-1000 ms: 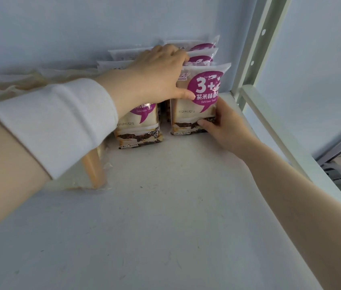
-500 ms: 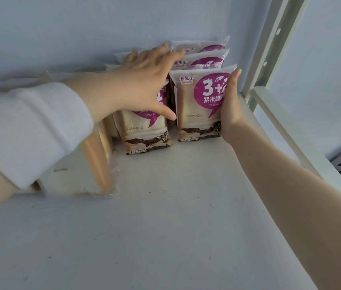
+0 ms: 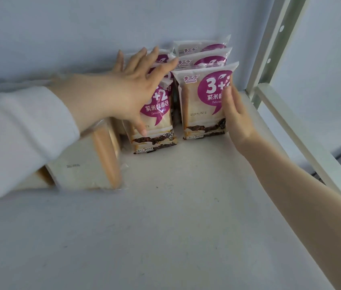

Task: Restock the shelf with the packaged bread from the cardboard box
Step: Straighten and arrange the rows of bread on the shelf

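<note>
Bread packs (image 3: 199, 105) beside the shelf post (image 3: 270, 49), squaring-up step: right hand (image 3: 236, 118) flat against the nearer row, left hand (image 3: 127, 93) splayed open (apparently touching) over the farther. Next, fetch more.

**Purple-label bread: what can be read**

The right-hand packet (image 3: 194, 114), touched by the right grip (image 3: 236, 116), reads "梦三千" at its top corner over tiny Latin letters (seemingly "MENGSANQIAN"). Below, in white on purple, stand a large "3+", then "紫米" and "Deliciou", the rest hidden behind that grip. A faint date line starts "2026".

The left-hand packet (image 3: 157, 122), under the left grip (image 3: 132, 91), shows "+2" and "紫米味面包".

The rear packets (image 3: 202, 59), beyond the right grip, repeat "梦三千".

The clear-wrapped loaf (image 3: 81, 164), below the left grip, bears a small code too blurred to read.
</note>
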Available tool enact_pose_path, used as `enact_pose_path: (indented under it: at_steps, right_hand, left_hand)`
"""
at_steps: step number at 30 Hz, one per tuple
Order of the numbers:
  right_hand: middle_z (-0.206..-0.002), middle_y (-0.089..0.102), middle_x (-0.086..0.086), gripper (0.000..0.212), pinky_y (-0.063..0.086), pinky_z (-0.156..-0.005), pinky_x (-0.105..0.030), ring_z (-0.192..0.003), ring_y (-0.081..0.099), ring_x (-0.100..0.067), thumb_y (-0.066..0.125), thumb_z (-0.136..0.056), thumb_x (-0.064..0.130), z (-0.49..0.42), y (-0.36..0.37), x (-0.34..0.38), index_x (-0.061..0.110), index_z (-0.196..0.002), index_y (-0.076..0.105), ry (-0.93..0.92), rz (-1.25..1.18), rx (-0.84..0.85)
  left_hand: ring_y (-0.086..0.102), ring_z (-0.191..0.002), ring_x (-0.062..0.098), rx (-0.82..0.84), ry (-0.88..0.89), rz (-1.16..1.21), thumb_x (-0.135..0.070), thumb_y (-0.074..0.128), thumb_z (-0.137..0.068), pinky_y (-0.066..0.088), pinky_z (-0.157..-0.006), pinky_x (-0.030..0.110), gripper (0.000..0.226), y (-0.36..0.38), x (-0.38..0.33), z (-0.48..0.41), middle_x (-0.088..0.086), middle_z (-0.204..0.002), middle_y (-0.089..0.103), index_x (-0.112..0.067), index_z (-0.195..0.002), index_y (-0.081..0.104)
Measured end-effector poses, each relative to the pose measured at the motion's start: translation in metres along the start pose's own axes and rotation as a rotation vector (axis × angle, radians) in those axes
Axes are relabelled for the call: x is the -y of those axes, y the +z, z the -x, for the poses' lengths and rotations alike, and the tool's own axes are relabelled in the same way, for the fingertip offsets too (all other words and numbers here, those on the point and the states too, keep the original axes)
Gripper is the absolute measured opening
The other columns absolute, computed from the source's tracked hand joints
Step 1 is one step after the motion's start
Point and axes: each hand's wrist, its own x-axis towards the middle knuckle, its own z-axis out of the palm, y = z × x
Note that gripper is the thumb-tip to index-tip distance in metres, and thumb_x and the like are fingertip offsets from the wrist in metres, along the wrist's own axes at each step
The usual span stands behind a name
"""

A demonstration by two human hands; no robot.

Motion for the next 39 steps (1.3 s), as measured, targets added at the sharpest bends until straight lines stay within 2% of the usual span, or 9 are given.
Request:
enact_pose_path:
  at_steps: [5,7,10,14,22,29,34,37,39]
  right_hand:
    - [-0.135,0.044,0.009,0.105,0.046,-0.092,-0.008,-0.113,0.049,0.007,0.072,-0.074,0.032,0.007,-0.001,0.000,0.017,-0.150,0.001,-0.065,0.220,0.112]
    - [-0.131,0.041,0.012,0.109,0.042,-0.085,0.000,-0.107,0.047,0.009,0.075,-0.073,0.022,0.008,-0.002,-0.003,0.016,-0.150,-0.002,-0.073,0.299,0.124]
    - [-0.137,0.042,0.006,0.110,0.039,-0.091,-0.007,-0.118,0.043,-0.001,0.078,-0.071,0.022,0.006,-0.001,-0.003,0.016,-0.150,0.002,-0.085,0.354,0.093]
    - [-0.130,0.043,0.012,0.109,0.038,-0.084,0.003,-0.116,0.041,0.000,0.078,-0.070,0.023,0.006,-0.003,0.002,0.018,-0.150,0.003,-0.078,0.376,0.096]
    - [-0.141,0.043,0.002,0.114,0.037,-0.109,-0.034,-0.129,0.042,-0.014,0.080,-0.069,0.026,0.008,-0.003,0.002,0.017,-0.150,0.000,-0.069,0.403,0.082]
    - [-0.144,0.038,0.001,0.114,0.034,-0.101,-0.022,-0.131,0.038,-0.013,0.077,-0.073,0.024,0.010,-0.002,0.005,0.016,-0.149,-0.008,-0.031,0.456,0.100]
    - [-0.147,0.035,0.000,0.120,0.035,-0.110,-0.036,-0.134,0.037,-0.017,0.076,-0.073,0.028,0.014,-0.009,0.010,0.018,-0.148,-0.018,-0.008,0.494,0.149]
    - [-0.151,0.031,-0.002,0.105,0.034,-0.111,-0.038,-0.136,0.035,-0.020,0.073,-0.076,0.036,0.025,-0.021,0.011,0.019,-0.151,0.001,0.051,0.617,0.051]
    - [-0.142,0.041,-0.003,0.082,0.037,-0.100,-0.021,-0.126,0.045,-0.016,0.073,-0.077,0.032,0.034,-0.024,0.009,0.017,-0.146,0.029,0.077,0.646,-0.073]
  left_hand:
    - [0.026,-0.132,0.035,-0.224,0.061,-0.123,-0.043,0.088,-0.045,0.028,-0.107,0.048,0.133,0.010,-0.002,-0.003,0.018,-0.142,0.027,-0.015,-0.149,0.009]
    - [0.031,-0.126,0.034,-0.277,0.079,-0.148,-0.044,0.088,-0.045,0.035,-0.100,0.047,0.129,0.010,0.000,-0.003,0.018,-0.135,0.034,-0.013,-0.147,0.015]
    - [0.033,-0.125,0.034,-0.296,0.080,-0.152,-0.044,0.087,-0.046,0.037,-0.099,0.046,0.124,0.011,0.000,0.000,0.018,-0.135,0.036,-0.010,-0.145,0.020]
    - [0.032,-0.131,0.033,-0.303,0.061,-0.123,-0.044,0.085,-0.051,0.034,-0.102,0.045,0.107,0.013,0.002,0.007,0.017,-0.142,0.034,-0.003,-0.135,0.033]
    - [0.028,-0.136,0.034,-0.293,0.019,-0.073,-0.040,0.084,-0.054,0.030,-0.107,0.045,0.104,0.014,-0.003,0.011,0.018,-0.148,0.028,0.000,-0.135,0.032]
    - [0.006,-0.146,0.033,-0.223,-0.049,-0.033,-0.040,0.082,-0.059,0.015,-0.115,0.047,0.103,0.012,-0.011,0.012,0.019,-0.157,0.005,-0.003,-0.137,0.026]
    - [-0.009,-0.146,0.031,-0.200,-0.069,0.026,-0.044,0.080,-0.062,0.001,-0.116,0.050,0.121,0.012,-0.014,0.018,0.017,-0.157,-0.012,-0.015,-0.149,-0.001]
    - [-0.012,-0.146,0.028,-0.244,0.003,0.093,-0.045,0.077,-0.065,-0.005,-0.115,0.044,0.124,-0.004,-0.022,0.019,0.014,-0.157,-0.017,-0.020,-0.149,-0.010]
    - [-0.002,-0.147,0.027,-0.321,0.078,0.096,-0.045,0.073,-0.068,0.002,-0.116,0.043,0.112,-0.011,-0.036,0.012,0.011,-0.159,-0.008,-0.023,-0.150,-0.001]
